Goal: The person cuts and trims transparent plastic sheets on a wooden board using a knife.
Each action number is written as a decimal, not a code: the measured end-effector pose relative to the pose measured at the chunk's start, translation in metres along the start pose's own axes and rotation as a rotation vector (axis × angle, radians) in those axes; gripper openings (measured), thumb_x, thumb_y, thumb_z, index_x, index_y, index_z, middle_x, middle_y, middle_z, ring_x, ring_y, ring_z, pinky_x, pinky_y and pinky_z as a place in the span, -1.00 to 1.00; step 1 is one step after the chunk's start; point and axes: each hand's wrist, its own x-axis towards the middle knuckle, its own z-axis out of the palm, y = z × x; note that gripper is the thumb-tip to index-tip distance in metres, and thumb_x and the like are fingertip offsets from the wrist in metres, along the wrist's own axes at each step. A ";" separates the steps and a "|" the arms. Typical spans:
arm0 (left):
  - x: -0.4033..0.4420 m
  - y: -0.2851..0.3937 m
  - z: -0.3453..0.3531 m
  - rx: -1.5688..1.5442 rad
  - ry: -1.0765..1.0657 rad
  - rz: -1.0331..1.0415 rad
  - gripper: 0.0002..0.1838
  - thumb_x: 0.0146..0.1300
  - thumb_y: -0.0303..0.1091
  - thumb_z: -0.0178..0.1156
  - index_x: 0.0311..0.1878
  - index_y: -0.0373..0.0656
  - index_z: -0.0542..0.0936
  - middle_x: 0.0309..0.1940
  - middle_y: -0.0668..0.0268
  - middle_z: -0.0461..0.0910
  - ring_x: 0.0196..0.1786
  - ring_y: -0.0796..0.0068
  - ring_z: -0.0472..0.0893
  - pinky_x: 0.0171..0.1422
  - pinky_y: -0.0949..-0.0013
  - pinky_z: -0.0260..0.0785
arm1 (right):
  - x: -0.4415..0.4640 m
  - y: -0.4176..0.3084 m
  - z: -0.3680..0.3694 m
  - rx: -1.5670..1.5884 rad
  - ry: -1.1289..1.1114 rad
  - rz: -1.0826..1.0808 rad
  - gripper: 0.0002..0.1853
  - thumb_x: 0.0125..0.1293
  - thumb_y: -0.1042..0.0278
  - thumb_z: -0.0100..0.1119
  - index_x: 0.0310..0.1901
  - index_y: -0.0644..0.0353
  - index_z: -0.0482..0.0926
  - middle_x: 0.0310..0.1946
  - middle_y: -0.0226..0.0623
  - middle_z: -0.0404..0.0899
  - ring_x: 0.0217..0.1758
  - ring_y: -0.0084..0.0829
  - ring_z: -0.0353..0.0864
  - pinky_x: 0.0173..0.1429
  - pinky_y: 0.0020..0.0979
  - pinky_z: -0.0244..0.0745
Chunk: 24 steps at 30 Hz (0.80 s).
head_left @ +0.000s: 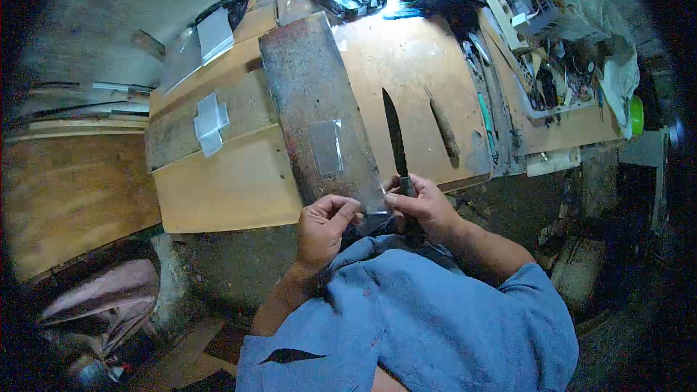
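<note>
A long, pointed, dark-bladed knife stuck out from the right hand, whose grip was clamped around its handle near the front edge of the tan wooden table. The left hand had its grip pinched on a small, clear, glinting plastic piece between the two hands, just beside the near end of a long, grey, stained board.

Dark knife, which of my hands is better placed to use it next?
Probably the right: your right hand grips the knife, which points away from you, while your left hand does not touch it.
</note>
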 end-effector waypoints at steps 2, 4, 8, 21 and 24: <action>-0.005 0.004 0.001 0.025 0.016 0.018 -0.89 0.24 -0.42 0.18 -0.26 -0.28 0.57 -0.45 0.27 0.62 -0.45 0.58 0.56 -0.30 0.50 0.45 | -0.001 -0.001 0.003 0.039 -0.007 -0.010 -0.71 0.16 0.41 0.25 -0.09 0.20 0.46 -0.46 -0.46 0.49 -0.49 -0.67 0.42 -0.41 -0.62 0.33; -0.006 0.004 0.000 0.051 0.031 0.038 -0.88 0.25 -0.41 0.17 -0.26 -0.28 0.58 -0.45 0.26 0.62 -0.45 0.57 0.56 -0.31 0.50 0.45 | -0.005 -0.006 0.006 -0.018 0.004 -0.062 -0.67 0.16 0.41 0.24 -0.04 0.21 0.43 -0.44 -0.44 0.50 -0.47 -0.67 0.43 -0.40 -0.62 0.33; -0.008 0.006 -0.004 0.004 0.128 0.115 -0.86 0.25 -0.40 0.17 -0.25 -0.29 0.59 -0.44 0.26 0.62 -0.43 0.57 0.57 -0.31 0.50 0.46 | -0.007 -0.007 0.007 -0.025 -0.003 -0.083 -0.64 0.16 0.43 0.22 0.00 0.23 0.42 -0.44 -0.44 0.50 -0.46 -0.67 0.44 -0.41 -0.62 0.33; -0.014 0.018 0.000 0.054 0.064 0.155 -0.83 0.26 -0.41 0.16 -0.15 -0.30 0.59 -0.44 0.36 0.59 -0.41 0.66 0.53 -0.29 0.59 0.39 | 0.002 -0.005 0.007 -0.198 -0.152 -0.248 -0.62 0.09 0.58 0.24 -0.01 0.24 0.47 -0.27 -0.40 0.57 -0.25 -0.62 0.55 -0.17 -0.56 0.47; -0.013 0.015 -0.004 0.047 0.084 0.186 -0.82 0.25 -0.42 0.17 -0.13 -0.29 0.58 -0.43 0.37 0.59 -0.42 0.66 0.53 -0.30 0.59 0.39 | 0.002 -0.004 0.007 -0.195 -0.137 -0.287 -0.60 0.07 0.57 0.25 0.00 0.23 0.46 -0.28 -0.40 0.57 -0.24 -0.61 0.55 -0.14 -0.54 0.47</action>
